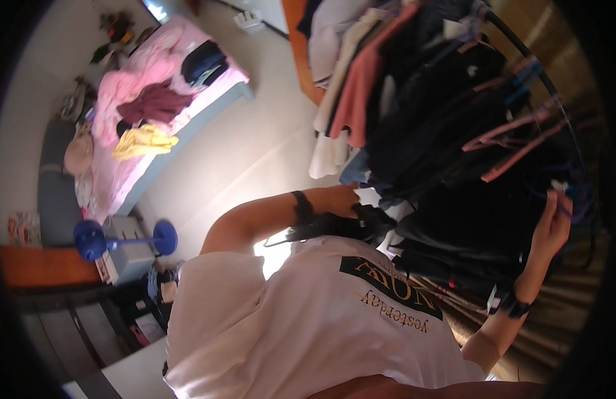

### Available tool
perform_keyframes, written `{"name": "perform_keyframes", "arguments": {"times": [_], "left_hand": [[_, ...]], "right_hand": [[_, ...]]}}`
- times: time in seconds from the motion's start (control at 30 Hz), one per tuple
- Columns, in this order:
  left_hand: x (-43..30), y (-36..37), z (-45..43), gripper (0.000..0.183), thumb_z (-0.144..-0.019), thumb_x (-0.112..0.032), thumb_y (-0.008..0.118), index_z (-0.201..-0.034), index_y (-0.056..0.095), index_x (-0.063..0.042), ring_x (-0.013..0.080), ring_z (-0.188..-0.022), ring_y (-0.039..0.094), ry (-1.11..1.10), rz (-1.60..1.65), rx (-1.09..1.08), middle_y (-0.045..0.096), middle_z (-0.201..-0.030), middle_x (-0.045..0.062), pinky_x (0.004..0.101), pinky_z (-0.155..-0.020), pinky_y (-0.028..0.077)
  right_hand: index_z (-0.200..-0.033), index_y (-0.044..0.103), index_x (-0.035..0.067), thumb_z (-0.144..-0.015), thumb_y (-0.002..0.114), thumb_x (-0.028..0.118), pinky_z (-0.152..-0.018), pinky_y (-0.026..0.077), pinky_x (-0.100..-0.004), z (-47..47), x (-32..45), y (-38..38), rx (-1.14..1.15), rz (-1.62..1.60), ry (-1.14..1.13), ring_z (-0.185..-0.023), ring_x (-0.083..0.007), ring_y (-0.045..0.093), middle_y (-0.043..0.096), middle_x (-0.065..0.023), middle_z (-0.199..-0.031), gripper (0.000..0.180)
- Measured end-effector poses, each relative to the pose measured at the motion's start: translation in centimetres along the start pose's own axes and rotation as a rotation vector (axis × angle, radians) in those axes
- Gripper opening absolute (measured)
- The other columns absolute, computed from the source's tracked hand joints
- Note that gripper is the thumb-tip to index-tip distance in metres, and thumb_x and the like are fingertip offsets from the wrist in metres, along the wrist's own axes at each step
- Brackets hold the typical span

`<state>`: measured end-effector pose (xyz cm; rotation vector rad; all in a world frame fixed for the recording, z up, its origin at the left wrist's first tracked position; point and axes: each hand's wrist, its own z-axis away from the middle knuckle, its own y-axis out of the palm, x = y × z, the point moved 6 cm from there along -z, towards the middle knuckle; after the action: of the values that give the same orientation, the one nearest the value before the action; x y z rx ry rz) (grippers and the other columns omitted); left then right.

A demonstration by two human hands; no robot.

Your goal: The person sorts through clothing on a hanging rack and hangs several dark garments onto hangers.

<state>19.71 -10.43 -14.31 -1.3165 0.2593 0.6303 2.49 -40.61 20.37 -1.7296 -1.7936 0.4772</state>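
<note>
My left hand (349,198) is at the centre, beside a bunched black garment (333,225) in front of my shirt; its fingers are blurred and partly hidden, so its grip cannot be told. At the right, my right hand (553,227) is raised with its fingers bent against a blue-purple hanger (581,202). Whether they close on it is unclear. Dark clothes (467,209) hang between my hands. Pink hangers (522,130) are above my right hand, near the curved dark rail (525,47).
More hanging clothes, among them a coral garment (358,99), crowd the upper right. Across the floor at the left, a bed (188,124) bears a yellow garment (144,142), a maroon garment (156,102) and folded dark clothes (204,64). A blue fan (91,240) stands by a small cabinet (131,259).
</note>
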Motion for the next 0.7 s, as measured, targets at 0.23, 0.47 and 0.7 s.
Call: {"name": "perform_keyframes", "arguments": {"times": [0.23,0.47,0.7], "left_hand": [[21.2,-16.1,28.0,0.017,-0.073,-0.022,0.058,-0.064,0.063,-0.009,0.0201,-0.055,0.062,-0.345,-0.847,-0.253,0.060,-0.058,0.006,0.0328,-0.053,0.049],[23.0,-24.2,60.4,0.079,-0.064,-0.037,0.076,-0.122,0.042,0.006,0.0392,-0.109,0.050,-1.522,-0.123,-2.363,0.050,-0.116,0.027,0.0431,-0.092,0.042],[36.1,-6.3,35.3,0.022,-0.089,-0.018,0.045,-0.067,0.044,-0.017,0.0067,-0.048,0.034,-0.966,0.969,-1.128,0.035,-0.056,-0.005,0.0230,-0.042,0.028]], "right_hand": [[-0.092,0.059,-0.002,-0.093,0.050,0.013,-0.052,0.033,-0.0192,1.5,0.0,0.7,-0.041,-0.015,0.037,-0.062,-0.0061,0.044,0.056,-0.0023,-0.080,0.017],[-0.126,0.046,0.004,-0.092,0.053,0.018,-0.070,0.047,-0.0234,6.0,-0.4,2.8,-0.024,-0.067,0.480,-0.094,-0.0153,0.058,0.056,-0.0118,-0.116,0.038],[-0.112,0.053,0.000,-0.084,0.062,0.005,-0.087,0.043,-0.0307,9.7,1.6,0.7,-0.057,0.204,0.382,-0.104,-0.0212,0.055,0.056,-0.0118,-0.114,0.030]]}}
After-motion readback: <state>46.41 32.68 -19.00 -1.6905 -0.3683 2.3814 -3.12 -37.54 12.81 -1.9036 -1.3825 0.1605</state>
